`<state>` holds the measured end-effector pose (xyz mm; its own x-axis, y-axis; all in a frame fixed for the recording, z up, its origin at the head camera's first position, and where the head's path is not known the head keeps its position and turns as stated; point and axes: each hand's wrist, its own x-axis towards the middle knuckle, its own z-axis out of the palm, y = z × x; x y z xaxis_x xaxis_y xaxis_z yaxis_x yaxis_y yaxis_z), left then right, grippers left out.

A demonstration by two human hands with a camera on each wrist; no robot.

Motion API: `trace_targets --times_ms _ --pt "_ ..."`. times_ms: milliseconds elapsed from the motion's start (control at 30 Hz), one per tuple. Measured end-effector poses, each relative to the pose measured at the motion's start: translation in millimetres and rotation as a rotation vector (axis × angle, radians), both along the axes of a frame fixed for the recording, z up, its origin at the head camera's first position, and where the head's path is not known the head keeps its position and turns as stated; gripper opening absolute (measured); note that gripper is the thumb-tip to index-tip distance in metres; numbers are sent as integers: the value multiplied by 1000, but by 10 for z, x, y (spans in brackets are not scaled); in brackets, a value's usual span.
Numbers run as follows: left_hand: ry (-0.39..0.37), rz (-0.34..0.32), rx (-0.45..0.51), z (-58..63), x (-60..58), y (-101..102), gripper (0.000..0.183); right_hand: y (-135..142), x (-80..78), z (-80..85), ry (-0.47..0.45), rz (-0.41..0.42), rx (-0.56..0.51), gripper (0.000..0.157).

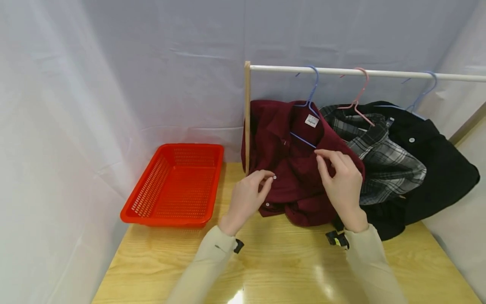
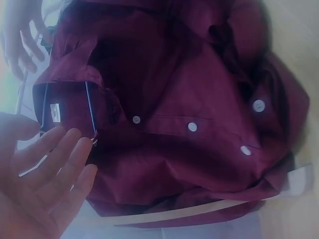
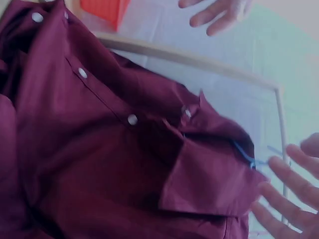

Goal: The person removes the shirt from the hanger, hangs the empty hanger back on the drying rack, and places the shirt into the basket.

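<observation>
MAROON SHIRT ON RAIL: BOTH HANDS AT FRONT, NO GRIP SEEN

Head view: Maroon shirt (image 1: 300, 179) hangs by blue hanger (image 1: 314, 86) from white rail (image 1: 383, 73), lower part bunched over far side of bench (image 1: 273, 261), approx. centre. Wood surface shows betw. shirt and near edge, forearms above it. Red basket (image 1: 167, 221) at far L corner; strip of wood betw. it and rack post (image 1: 247, 118). Toward far R corner, plaid shirt (image 1: 398, 162) on pink hanger (image 1: 363, 87) and black garment (image 1: 440, 169) crowd the side. Bench near edge and rail R end cut off by frame. Plaid shirt partly hidden behind maroon; post covers a strip of maroon. L hand (image 1: 244, 196) at shirt front by a button (image 1: 275, 177), thumb and index bent toward each other; R hand (image 1: 343, 181) before the collar, similar pose.

L wrist view: Post runs along one side of shirt, foot on bench. Image hazy; other hand cut off at corner. L hand fingers loosely extended, slightly apart, near collar and label (image 2: 55, 113); nothing pinched. Contact w/ cloth: can't tell.

R wrist view: Basket corner and L fingertips cut off at top; shirt runs out of frame. R hand fingers spread, tips by collar (image 3: 204, 174), holding nothing; contact n/c (can't tell).
</observation>
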<state>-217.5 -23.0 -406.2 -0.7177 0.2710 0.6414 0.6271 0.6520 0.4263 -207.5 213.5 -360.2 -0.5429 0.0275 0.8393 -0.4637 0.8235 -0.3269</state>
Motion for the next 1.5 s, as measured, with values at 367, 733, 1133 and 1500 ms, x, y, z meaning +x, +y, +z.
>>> trace_targets --times_ms 367,733,1133,1500 --pt "11 18 40 130 -373 160 19 229 -447 161 -56 -86 -29 30" --pt "33 34 34 295 -632 270 19 297 -589 157 -118 -88 -63 31" --pt "125 8 69 598 -957 418 15 308 -608 152 -87 -88 -128 22" --pt "114 -32 -79 1070 -1411 438 34 238 -569 167 -74 -86 -109 22"
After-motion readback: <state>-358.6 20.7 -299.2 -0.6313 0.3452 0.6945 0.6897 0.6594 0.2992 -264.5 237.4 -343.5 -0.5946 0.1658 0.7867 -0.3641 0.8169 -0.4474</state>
